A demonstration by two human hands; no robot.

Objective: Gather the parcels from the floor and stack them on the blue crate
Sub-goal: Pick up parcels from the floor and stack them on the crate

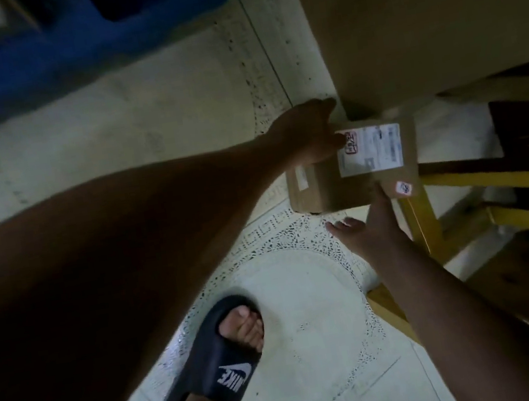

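In the head view, a pale tiled floor (114,134) is seen across most of the frame, marked with a dark grout line in the upper middle and speckled black dots along it. A ring of mosaic-like pattern (282,235) is laid into the tile at the centre and lower centre. The scene is dim and partly smeared by motion.

A small brown cardboard parcel (327,187) is found right of centre, just above the patterned ring. A white shipping label (369,149) is stuck on its top face, and a small sticker (404,188) sits at its lower right corner. The left hand (306,133) is laid on the upper left edge of the parcel, fingers curled over it and touching the label's corner, so its grip is closed on the box. The right hand (369,228) is reached up from the lower right, with one finger touching the near edge of the parcel and the thumb spread wide; its grip is open.

The blue crate (25,58) is seen blurred in the upper left corner, well apart from the parcel. A large tan carton (416,9) fills the upper right. Yellow wooden frame bars (502,180) with dark panels are crossed at the right edge. A foot in a dark slide sandal (213,364) is planted on the tile at the lower centre.
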